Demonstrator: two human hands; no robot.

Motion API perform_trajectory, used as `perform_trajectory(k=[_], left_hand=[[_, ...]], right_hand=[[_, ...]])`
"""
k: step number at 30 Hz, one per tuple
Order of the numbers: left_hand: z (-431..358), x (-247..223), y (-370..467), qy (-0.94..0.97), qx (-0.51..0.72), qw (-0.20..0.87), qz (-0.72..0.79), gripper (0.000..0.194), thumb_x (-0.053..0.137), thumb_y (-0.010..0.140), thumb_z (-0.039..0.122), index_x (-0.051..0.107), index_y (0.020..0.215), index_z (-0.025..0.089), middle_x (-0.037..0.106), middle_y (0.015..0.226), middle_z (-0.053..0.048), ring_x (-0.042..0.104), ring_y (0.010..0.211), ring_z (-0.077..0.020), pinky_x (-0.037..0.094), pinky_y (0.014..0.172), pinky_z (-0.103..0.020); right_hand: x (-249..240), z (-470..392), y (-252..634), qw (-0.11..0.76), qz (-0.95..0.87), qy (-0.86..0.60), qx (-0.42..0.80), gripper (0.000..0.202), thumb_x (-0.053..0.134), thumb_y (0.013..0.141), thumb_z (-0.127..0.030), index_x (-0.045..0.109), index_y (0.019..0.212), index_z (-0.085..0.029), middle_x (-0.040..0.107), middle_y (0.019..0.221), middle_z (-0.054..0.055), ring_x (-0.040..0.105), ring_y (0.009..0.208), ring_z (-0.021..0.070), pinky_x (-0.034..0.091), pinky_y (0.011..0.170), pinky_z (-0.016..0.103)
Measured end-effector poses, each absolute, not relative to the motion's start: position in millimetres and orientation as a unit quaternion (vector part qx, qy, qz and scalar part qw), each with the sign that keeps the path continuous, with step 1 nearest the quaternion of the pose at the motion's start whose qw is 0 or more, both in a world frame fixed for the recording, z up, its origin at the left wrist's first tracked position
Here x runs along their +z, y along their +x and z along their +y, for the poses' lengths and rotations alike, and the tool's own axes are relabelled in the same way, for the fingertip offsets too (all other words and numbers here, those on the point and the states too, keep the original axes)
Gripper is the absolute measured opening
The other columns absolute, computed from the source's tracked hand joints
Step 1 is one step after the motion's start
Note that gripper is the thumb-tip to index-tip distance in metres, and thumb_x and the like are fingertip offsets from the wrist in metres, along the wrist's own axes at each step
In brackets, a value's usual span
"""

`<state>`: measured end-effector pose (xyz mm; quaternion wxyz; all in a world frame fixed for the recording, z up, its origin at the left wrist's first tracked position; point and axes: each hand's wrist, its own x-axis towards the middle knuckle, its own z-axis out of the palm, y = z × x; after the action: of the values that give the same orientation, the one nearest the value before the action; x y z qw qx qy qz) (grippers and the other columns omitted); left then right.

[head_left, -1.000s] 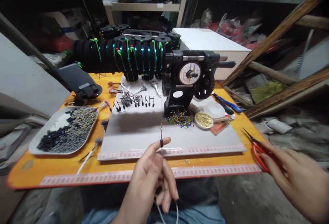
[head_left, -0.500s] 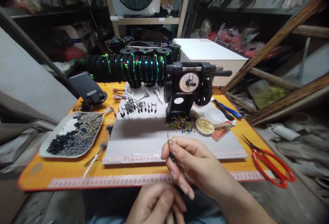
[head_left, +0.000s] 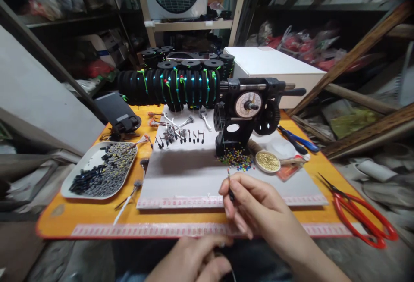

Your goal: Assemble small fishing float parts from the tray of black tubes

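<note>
Above the table's front edge, my right hand (head_left: pixel 255 200) pinches a small dark piece (head_left: pixel 230 194) with a thin wire and reddish tip pointing up. Lower and to its left, my left hand (head_left: pixel 194 258) has its fingers curled together; a thin pale line shows by its fingertips, and what it grips is too small to name. Beyond my hands, coloured beads (head_left: pixel 237 158) lie at the foot of a black winding machine (head_left: pixel 241 122). Beside them sits a round dish of gold bits (head_left: pixel 268 161). Small dark parts (head_left: pixel 181 137) stand in a row on the white board (head_left: pixel 181 174).
Red-handled scissors (head_left: pixel 359 215) lie at the right edge, blue pliers (head_left: pixel 300 140) behind them. A white tray (head_left: pixel 67 193) of dark and grey parts is at the left, near a black phone stand (head_left: pixel 118 111). Black spools (head_left: pixel 168 88) extend left from the machine.
The view has shifted, so most things sit further right. My left hand has moved slightly down and away from my right hand, its fingers changing position. My right hand keeps its pinch.
</note>
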<state>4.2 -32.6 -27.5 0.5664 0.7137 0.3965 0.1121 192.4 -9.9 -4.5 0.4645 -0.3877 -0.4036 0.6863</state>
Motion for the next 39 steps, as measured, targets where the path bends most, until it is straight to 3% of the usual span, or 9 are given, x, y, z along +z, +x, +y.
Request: perform_trajectory(k=[4, 9, 16, 19, 24, 27, 31, 34, 39], left_hand=[[-16, -5, -7, 0.663, 0.175, 0.557, 0.469, 0.031, 0.047, 0.096, 0.034, 0.067, 0.118, 0.023, 0.064, 0.063, 0.002, 0.057, 0.042, -0.0116, 0.044, 0.044, -0.021], [22, 6, 0, 0.771, 0.343, 0.268, 0.466, 0.018, 0.055, 0.094, 0.020, 0.069, 0.103, 0.024, 0.072, 0.092, -0.003, 0.067, 0.080, -0.0178, 0.048, 0.071, -0.028], [87, 20, 40, 0.719, 0.403, 0.261, 0.503, 0.032, 0.062, 0.091, 0.029, 0.065, 0.119, 0.014, 0.063, 0.063, 0.003, 0.059, 0.054, -0.0169, 0.044, 0.058, -0.029], [95, 20, 46, 0.716, 0.416, 0.273, 0.489, 0.022, 0.061, 0.092, 0.032, 0.070, 0.103, 0.016, 0.059, 0.059, 0.004, 0.053, 0.049, -0.0147, 0.041, 0.055, -0.028], [74, 23, 40, 0.703, 0.497, 0.240, 0.448, 0.011, 0.062, 0.090, 0.024, 0.066, 0.081, 0.020, 0.058, 0.081, -0.002, 0.056, 0.078, -0.0184, 0.043, 0.077, -0.032], [52, 26, 34, 0.647, 0.561, 0.344, 0.385, 0.008, 0.054, 0.097, 0.027, 0.061, 0.093, 0.024, 0.060, 0.098, -0.003, 0.060, 0.100, -0.0191, 0.045, 0.090, -0.033], [22, 27, 23, 0.446, 0.510, 0.667, 0.310, 0.018, 0.049, 0.099, 0.037, 0.059, 0.112, 0.028, 0.061, 0.076, 0.004, 0.046, 0.045, -0.0051, 0.037, 0.044, -0.017], [2, 19, 11, 0.380, 0.472, 0.693, 0.391, 0.032, 0.053, 0.096, 0.043, 0.059, 0.120, 0.022, 0.044, 0.050, 0.010, 0.021, 0.042, -0.0057, 0.018, 0.041, -0.018], [-27, -9, -17, 0.384, 0.420, 0.658, 0.493, 0.045, 0.067, 0.082, 0.059, 0.071, 0.089, 0.014, 0.030, 0.042, 0.011, 0.019, 0.042, -0.0057, 0.012, 0.046, -0.023]], right_hand=[[-6, -8, 202, 0.414, -0.579, -0.489, 0.505, 0.020, 0.051, 0.101, -0.037, 0.063, 0.102, -0.023, 0.065, 0.072, -0.003, 0.057, 0.059, 0.0075, 0.044, 0.054, 0.017], [-17, -2, 203, 0.382, -0.713, -0.543, 0.224, 0.014, 0.052, 0.098, -0.023, 0.063, 0.107, -0.020, 0.070, 0.089, 0.004, 0.065, 0.075, 0.0178, 0.049, 0.070, 0.031], [-21, 3, 202, 0.389, -0.734, -0.539, 0.142, 0.016, 0.050, 0.097, -0.020, 0.064, 0.104, -0.017, 0.069, 0.089, 0.008, 0.063, 0.079, 0.0227, 0.049, 0.069, 0.035], [-19, 3, 202, 0.389, -0.739, -0.536, 0.125, 0.015, 0.050, 0.096, -0.018, 0.063, 0.104, -0.017, 0.069, 0.089, 0.008, 0.063, 0.079, 0.0219, 0.049, 0.069, 0.034], [-17, 7, 200, 0.385, -0.744, -0.537, 0.096, 0.012, 0.052, 0.095, -0.016, 0.064, 0.098, -0.016, 0.067, 0.083, 0.006, 0.059, 0.076, 0.0224, 0.047, 0.067, 0.034], [-17, 8, 199, 0.378, -0.747, -0.541, 0.077, 0.014, 0.053, 0.094, -0.016, 0.066, 0.099, -0.015, 0.065, 0.081, 0.007, 0.057, 0.077, 0.0240, 0.046, 0.066, 0.035], [-16, 8, 198, 0.378, -0.749, -0.543, 0.049, 0.023, 0.053, 0.094, -0.015, 0.064, 0.114, -0.010, 0.064, 0.085, 0.010, 0.056, 0.080, 0.0267, 0.046, 0.068, 0.039], [-12, 2, 197, 0.405, -0.745, -0.529, 0.035, 0.025, 0.051, 0.095, -0.012, 0.061, 0.118, -0.008, 0.062, 0.086, 0.010, 0.054, 0.078, 0.0239, 0.046, 0.069, 0.037], [-15, -19, 190, 0.402, -0.795, -0.455, -0.001, 0.019, 0.052, 0.092, -0.007, 0.067, 0.104, -0.012, 0.059, 0.076, 0.007, 0.052, 0.073, 0.0221, 0.046, 0.064, 0.034]])
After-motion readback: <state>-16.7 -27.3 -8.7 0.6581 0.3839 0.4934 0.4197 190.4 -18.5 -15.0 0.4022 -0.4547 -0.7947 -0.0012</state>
